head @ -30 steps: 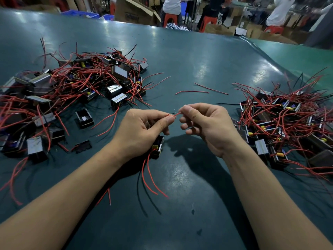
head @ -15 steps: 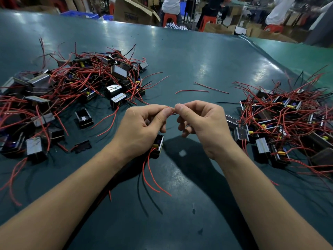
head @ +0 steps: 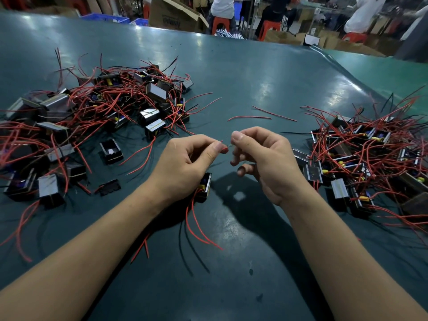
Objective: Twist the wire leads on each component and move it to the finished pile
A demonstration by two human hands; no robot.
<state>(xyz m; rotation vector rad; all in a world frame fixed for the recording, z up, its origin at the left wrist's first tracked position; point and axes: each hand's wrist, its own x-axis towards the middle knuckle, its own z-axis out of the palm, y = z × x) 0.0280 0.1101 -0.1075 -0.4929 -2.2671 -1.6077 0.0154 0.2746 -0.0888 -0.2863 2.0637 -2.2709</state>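
Observation:
My left hand [head: 185,165] holds a small black component [head: 205,187] under its palm and pinches a red wire lead [head: 224,149] between thumb and forefinger. My right hand [head: 264,163] pinches the bare tip of the same lead just to the right. More red and black leads [head: 196,225] hang from the component onto the table. One pile of components [head: 92,117] with red wires lies at the left, another pile [head: 366,158] at the right.
The dark green table [head: 243,72] stretches ahead. Two loose red wire pieces [head: 261,114] lie beyond my hands. A few single components [head: 111,150] sit near the left pile. Cardboard boxes, stools and seated people stand beyond the far edge.
My fingertips closed together over the lead half a second ago, and have drawn slightly apart again. The component stays under my left palm.

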